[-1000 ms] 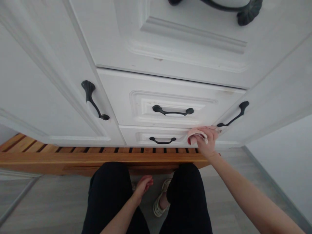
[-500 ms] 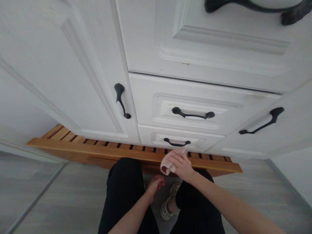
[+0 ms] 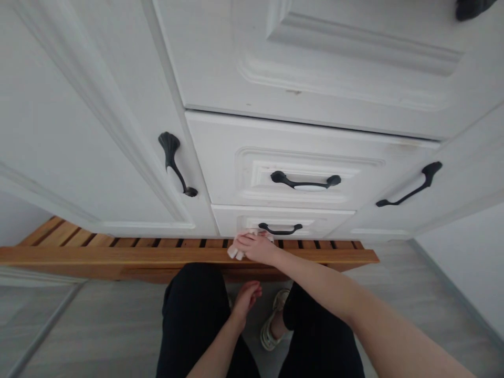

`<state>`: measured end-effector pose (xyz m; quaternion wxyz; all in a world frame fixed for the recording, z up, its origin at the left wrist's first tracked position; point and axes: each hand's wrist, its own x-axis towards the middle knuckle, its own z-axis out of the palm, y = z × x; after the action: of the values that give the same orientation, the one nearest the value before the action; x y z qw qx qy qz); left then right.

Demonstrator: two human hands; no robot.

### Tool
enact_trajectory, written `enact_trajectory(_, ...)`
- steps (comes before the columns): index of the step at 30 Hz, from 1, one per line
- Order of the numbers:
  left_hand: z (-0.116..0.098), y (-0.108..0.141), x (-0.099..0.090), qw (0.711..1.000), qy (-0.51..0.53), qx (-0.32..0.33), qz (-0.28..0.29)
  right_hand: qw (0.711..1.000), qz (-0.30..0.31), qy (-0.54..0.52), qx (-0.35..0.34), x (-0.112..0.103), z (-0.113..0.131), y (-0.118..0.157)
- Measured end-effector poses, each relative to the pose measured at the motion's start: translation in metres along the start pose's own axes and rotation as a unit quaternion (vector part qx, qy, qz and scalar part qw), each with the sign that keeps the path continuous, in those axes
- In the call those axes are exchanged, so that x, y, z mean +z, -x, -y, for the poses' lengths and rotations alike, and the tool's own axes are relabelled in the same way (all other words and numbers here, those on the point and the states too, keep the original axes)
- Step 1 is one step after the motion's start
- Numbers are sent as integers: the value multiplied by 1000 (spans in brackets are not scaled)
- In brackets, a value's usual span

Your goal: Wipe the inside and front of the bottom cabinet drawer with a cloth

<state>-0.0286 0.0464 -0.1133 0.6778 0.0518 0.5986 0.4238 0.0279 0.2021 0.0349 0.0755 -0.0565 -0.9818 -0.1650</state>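
My right hand (image 3: pixel 258 248) is closed on a pale pink cloth (image 3: pixel 235 253). It presses the cloth down at the slatted wooden bench (image 3: pixel 129 256), close to the base of the bottom drawer (image 3: pixel 232 215). Part of the cloth is covered by my fingers. My left hand (image 3: pixel 246 298) hangs between my knees, below the bench's front rail. Its fingers are loosely bent, with nothing in them.
A white cabinet rises ahead, its drawers and doors closed. Dark handles stick out, including one on the left door (image 3: pixel 177 165), one on the middle drawer (image 3: pixel 305 182) and one on the right door (image 3: pixel 411 185). A white wall (image 3: pixel 468 262) stands at right.
My right hand has moved left and slightly forward with the cloth, from the front rail onto the slats. My left hand has stayed almost in place. The view has come closer to the cabinet.
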Motion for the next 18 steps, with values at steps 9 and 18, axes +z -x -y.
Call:
enact_trajectory(9,5,7,6,1000,-15,5,16,986,99,18,135,-39,-56,224)
enact_trajectory(18,4,33,5,994,-86,61,-6,882,83,57,461,-74,-30,317)
